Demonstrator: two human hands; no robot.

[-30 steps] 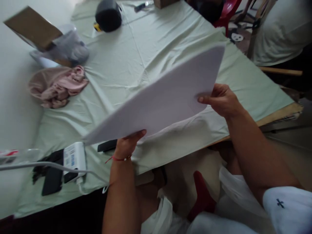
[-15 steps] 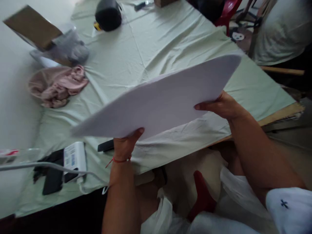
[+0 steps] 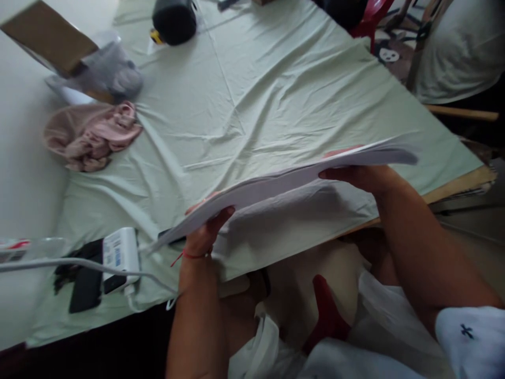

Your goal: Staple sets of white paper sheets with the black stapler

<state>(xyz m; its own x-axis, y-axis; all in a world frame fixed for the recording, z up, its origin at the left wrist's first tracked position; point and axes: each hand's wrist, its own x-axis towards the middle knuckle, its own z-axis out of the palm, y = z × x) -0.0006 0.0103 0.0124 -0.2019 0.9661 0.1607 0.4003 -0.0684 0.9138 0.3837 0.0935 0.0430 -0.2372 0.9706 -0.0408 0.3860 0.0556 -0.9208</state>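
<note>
While both hands hold it up over the near part of the desk (image 3: 457,184), a thin, slightly curved stack of large white paper sheets (image 3: 276,187) spans the middle of the view, seen almost edge-on. Taken as the clock's centre, its left end points between eight and nine o'clock, its right end, blurred, between two and three. The person's left hand (image 3: 203,234), a red cord bracelet (image 3: 193,256) at its wrist, grasps the sheets near the left end, thumb on the near face and fingers behind. The right hand (image 3: 365,173) grips the right part likewise, its fingers showing beyond the far edge.

A wrinkled, pale green cloth (image 3: 193,110) covers the desk. Near eight o'clock lie a white rectangular device with a printed label (image 3: 122,250) and a flat black rectangular object (image 3: 86,288). Crumpled pink fabric (image 3: 94,137) rests between nine and ten. At ten sit a brown cardboard piece (image 3: 49,37) and a clear plastic bag (image 3: 114,73); at eleven, a rounded black object (image 3: 174,21).
</note>
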